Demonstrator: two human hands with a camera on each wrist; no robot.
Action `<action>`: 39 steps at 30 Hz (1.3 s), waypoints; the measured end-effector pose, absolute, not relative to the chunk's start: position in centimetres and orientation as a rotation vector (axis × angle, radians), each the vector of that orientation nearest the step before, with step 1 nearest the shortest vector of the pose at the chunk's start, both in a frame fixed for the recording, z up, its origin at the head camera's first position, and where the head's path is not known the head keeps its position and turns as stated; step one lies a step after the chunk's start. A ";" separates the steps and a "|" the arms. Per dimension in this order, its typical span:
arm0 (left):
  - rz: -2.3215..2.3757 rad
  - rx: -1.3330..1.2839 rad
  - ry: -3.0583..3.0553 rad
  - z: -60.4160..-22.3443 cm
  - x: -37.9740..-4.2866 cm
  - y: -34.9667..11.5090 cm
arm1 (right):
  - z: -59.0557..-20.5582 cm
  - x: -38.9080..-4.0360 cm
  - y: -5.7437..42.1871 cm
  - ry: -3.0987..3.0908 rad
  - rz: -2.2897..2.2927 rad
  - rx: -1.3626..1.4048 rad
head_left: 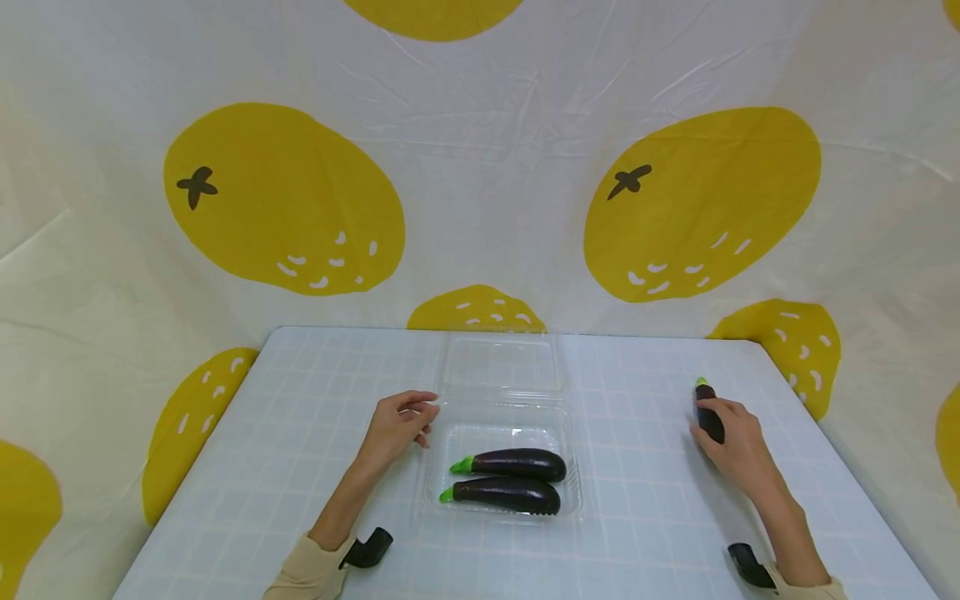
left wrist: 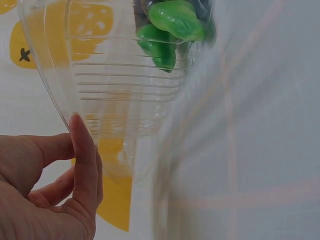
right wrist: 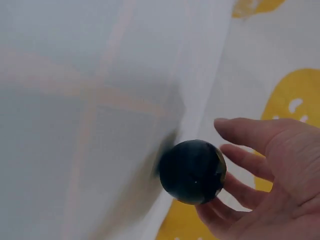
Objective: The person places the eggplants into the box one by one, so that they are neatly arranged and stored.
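Observation:
Two dark purple eggplants with green stems, the upper eggplant (head_left: 519,463) and the lower eggplant (head_left: 508,495), lie side by side in a clear plastic clamshell box (head_left: 576,492), its lid folded back flat. My left hand (head_left: 402,422) is by the box's left side, fingers loosely bent; in the left wrist view a fingertip (left wrist: 77,122) overlaps the rim. At the table's right, my right hand (head_left: 735,442) reaches over a third eggplant (head_left: 708,423). In the right wrist view that eggplant's round end (right wrist: 190,172) sits between spread fingers, with the thumb apart from it.
A white table (head_left: 637,525) with a faint grid carries the box and eggplants. Behind it hangs a white cloth (head_left: 495,208) with large yellow fruit prints, close along the far edge. The open lid (head_left: 502,362) extends toward that far edge.

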State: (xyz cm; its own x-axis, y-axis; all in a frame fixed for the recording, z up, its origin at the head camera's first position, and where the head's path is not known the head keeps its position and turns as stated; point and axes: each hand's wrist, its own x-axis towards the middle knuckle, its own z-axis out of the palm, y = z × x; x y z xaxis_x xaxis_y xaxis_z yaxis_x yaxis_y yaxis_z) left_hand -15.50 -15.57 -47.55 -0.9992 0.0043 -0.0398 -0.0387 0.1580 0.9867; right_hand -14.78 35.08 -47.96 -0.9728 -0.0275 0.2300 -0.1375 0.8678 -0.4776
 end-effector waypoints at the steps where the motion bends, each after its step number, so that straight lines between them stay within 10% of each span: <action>1: 2.016 -0.037 2.365 -47.6 -15.5 -15.5 | -48.0 -14.7 35.2 -2.830 0.743 0.117; 39: 2.014 -0.031 2.387 -47.3 -15.2 -15.4 | -47.0 -13.5 34.5 -2.821 0.717 -0.024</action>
State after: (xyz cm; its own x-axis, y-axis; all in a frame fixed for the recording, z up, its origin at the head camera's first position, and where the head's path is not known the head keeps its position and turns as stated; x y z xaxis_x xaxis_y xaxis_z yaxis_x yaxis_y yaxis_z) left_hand -15.23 -15.42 -47.35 -0.9996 -0.0030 -0.0271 -0.0272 0.1683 0.9854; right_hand -13.48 34.50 -47.04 -0.9734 0.0718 0.2174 -0.0408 0.8801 -0.4731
